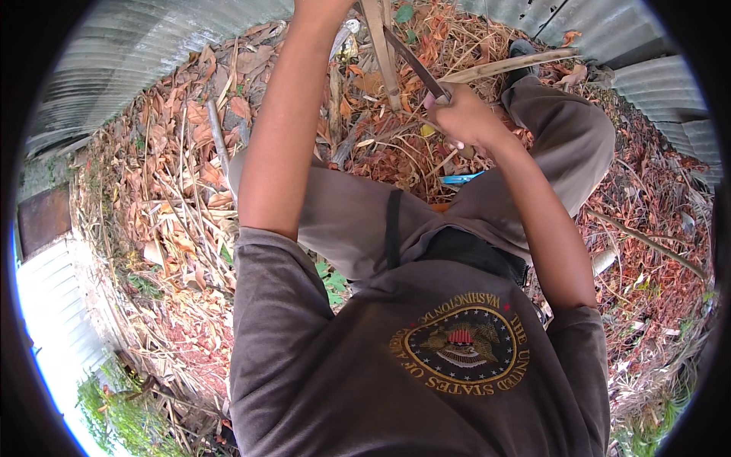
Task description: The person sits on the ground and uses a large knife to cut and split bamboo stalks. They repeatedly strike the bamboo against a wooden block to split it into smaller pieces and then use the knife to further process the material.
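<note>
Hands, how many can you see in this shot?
1. The right hand shows near the top centre, shut on a blade beside pale sticks. The left hand is hidden: its arm runs out past the top edge.

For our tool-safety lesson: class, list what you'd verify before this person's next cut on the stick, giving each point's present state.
1. Right hand closed firmly on the blade's handle: ok.
2. Blade resting against the pale stick: ok.
3. Left hand clear of the edge: cannot tell, it is out of frame at the top.
4. Knees away from the blade's path: not ok, close beneath.
5. Footing on dry leaves: cannot tell.
</note>
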Demonstrator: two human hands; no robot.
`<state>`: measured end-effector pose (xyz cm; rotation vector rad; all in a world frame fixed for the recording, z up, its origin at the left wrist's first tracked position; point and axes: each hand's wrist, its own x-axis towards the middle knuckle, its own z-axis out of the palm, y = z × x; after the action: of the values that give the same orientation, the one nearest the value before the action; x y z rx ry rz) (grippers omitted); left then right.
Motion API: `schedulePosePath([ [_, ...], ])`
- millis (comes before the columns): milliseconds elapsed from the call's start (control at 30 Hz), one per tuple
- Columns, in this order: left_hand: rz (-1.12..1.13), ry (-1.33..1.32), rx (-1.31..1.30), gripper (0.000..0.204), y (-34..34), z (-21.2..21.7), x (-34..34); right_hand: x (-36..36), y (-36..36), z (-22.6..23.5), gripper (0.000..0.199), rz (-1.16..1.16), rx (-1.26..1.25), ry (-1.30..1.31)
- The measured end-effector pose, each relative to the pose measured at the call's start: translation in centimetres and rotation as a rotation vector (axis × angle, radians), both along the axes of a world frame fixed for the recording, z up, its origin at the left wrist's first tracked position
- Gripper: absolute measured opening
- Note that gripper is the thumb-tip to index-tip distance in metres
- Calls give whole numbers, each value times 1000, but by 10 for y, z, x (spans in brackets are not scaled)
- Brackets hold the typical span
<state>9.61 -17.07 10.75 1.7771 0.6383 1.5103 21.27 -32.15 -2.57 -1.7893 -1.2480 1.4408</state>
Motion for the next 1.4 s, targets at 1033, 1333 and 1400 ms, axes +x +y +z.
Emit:
schedulePosePath([
  [1033, 514, -287, -97, 49, 67, -65, -100, -1, 31, -28, 23, 451, 126, -995],
  [1333, 276, -415, -28, 45, -8, -37, -75, 5, 21, -26, 23, 463, 157, -1065],
  [1400, 256, -435, 7, 44, -3, -41, -73, 6, 22, -20, 22, 479, 167, -1086],
])
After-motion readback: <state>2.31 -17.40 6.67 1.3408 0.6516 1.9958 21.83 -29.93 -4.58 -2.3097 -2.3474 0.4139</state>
